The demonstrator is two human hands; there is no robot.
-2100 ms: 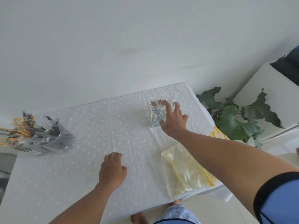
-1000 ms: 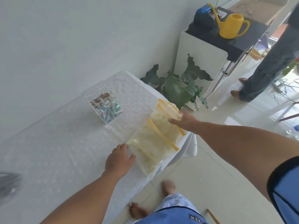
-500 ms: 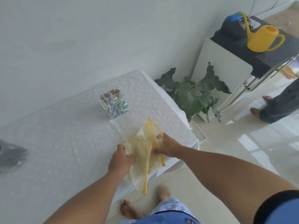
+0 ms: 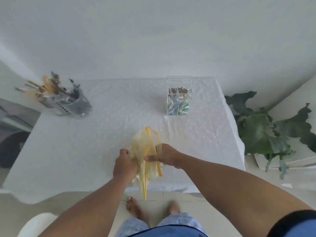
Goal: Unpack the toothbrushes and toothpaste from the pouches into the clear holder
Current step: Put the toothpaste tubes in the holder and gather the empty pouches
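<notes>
I have the bunch of yellow-zip pouches (image 4: pixel 145 151) gathered between both hands above the near edge of the table (image 4: pixel 68 151), crumpled together so that one yellow zip strip hangs down past the edge. My left hand (image 4: pixel 124 164) clenches the left side of the bundle, fingers curled into the plastic, and my right hand (image 4: pixel 165 156) pinches the right side, thumb pressed along the front; I hold them from both sides because the thin plastic would slump and slide apart otherwise. They look limp and flat, so I judge them emptied, though the blur keeps me from being sure nothing is left inside.

The clear holder (image 4: pixel 178 98) stands upright well beyond my hands, toward the far right of the table, with toothbrushes and toothpaste (image 4: pixel 178 104) packed in it, their ends poking above the rim. It sits apart from the pouches, out of the way.

At the far left corner a grey perforated cup of utensils (image 4: pixel 68 103) stands. A leafy plant (image 4: pixel 265 132) stands on the floor to the right of the table.
</notes>
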